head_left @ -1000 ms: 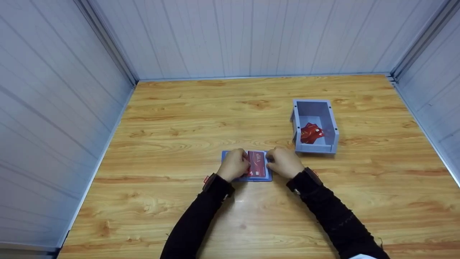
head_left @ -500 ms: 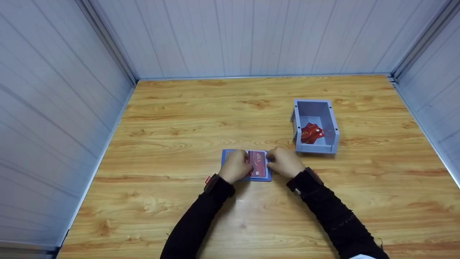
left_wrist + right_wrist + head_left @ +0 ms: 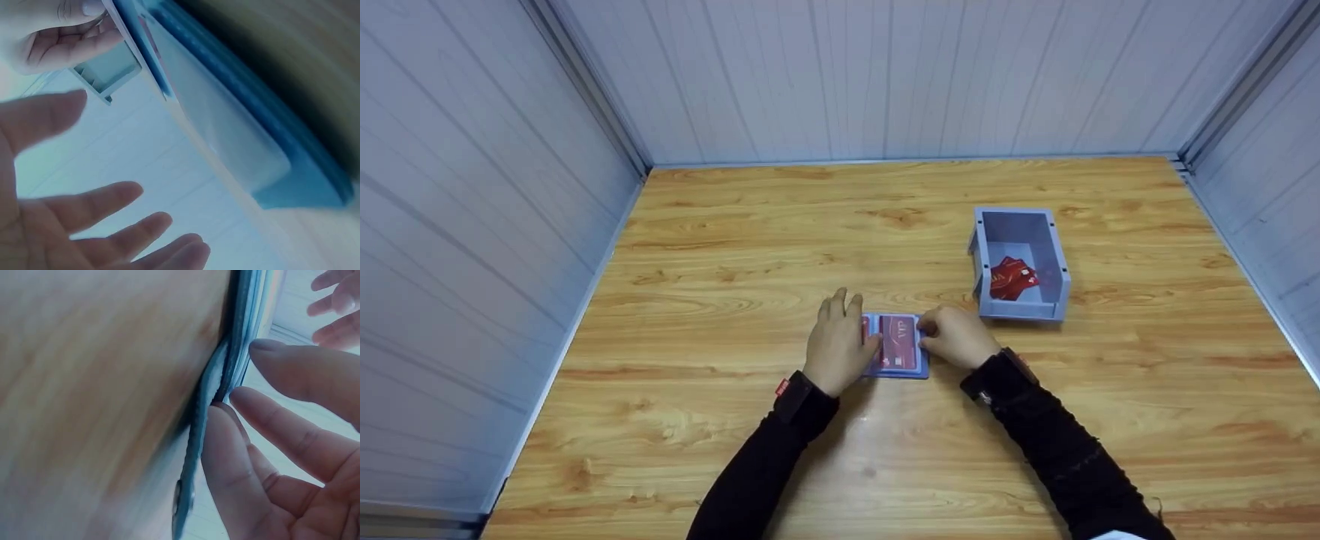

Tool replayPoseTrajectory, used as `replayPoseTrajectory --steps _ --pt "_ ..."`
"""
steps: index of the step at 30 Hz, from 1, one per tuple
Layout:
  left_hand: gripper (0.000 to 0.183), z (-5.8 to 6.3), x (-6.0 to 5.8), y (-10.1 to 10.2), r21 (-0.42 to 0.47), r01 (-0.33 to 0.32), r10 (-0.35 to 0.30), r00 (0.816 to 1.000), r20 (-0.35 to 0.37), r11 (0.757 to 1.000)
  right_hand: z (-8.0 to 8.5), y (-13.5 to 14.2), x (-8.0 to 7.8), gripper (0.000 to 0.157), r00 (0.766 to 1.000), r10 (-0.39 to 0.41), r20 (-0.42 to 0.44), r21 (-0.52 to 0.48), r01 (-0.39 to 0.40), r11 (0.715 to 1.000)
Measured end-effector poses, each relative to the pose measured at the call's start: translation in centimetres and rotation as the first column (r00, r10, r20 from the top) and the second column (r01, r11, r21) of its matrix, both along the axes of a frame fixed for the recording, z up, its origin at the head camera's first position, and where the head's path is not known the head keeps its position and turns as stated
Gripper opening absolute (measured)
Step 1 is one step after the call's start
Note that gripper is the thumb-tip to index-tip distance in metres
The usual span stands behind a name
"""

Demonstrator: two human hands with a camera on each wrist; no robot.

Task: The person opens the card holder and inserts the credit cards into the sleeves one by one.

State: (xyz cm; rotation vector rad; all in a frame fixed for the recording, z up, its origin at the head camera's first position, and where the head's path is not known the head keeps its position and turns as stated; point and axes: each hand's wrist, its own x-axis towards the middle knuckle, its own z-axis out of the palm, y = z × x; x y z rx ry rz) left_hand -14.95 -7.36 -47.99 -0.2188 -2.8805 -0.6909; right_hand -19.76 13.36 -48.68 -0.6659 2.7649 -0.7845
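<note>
A blue card holder lies open on the table, with clear sleeves inside. A red VIP card shows in its right-hand sleeve. Over the left half spreads my left hand, which hides most of that side. Its fingers are extended and apart, holding nothing, and in the left wrist view they stand clear of the holder. My right hand pinches the holder's right edge with curled fingers. The right wrist view shows the thumb and fingertips at the layered edge, beside a strap with a metal snap.
A grey open-front bin stands behind and to the right of the right hand. Several red cards lie in it. White panel walls border the wooden table at the back and both sides.
My left hand has let go of the red card's left edge, spread its fingers and shifted slightly left. The right hand stays at the holder's right edge.
</note>
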Motion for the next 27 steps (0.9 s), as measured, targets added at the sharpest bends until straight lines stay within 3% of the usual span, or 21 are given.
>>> replayPoseTrajectory --steps 4,11,18,27 --pt "0.077 -0.1 0.5 -0.6 -0.029 0.043 -0.040 0.994 0.103 0.999 -0.1 0.0 -0.1 0.028 1.000 -0.009 0.009 -0.003 0.009 1.000" --pt "0.080 -0.6 0.8 -1.3 -0.030 0.065 -0.055 0.965 0.258 0.997 -0.2 0.1 0.0 0.027 1.000 -0.007 0.006 -0.005 0.007 1.000" --pt "0.076 -0.9 0.7 -1.6 -0.026 0.084 -0.074 0.958 0.277 0.996 -0.2 0.1 0.0 0.025 1.000 0.006 -0.023 -0.015 -0.006 1.000" --pt "0.077 -1.0 0.9 -1.4 -0.119 0.107 -0.068 0.953 0.294 0.987 0.4 0.4 0.0 0.028 0.999 -0.036 -0.028 -0.041 0.034 0.999"
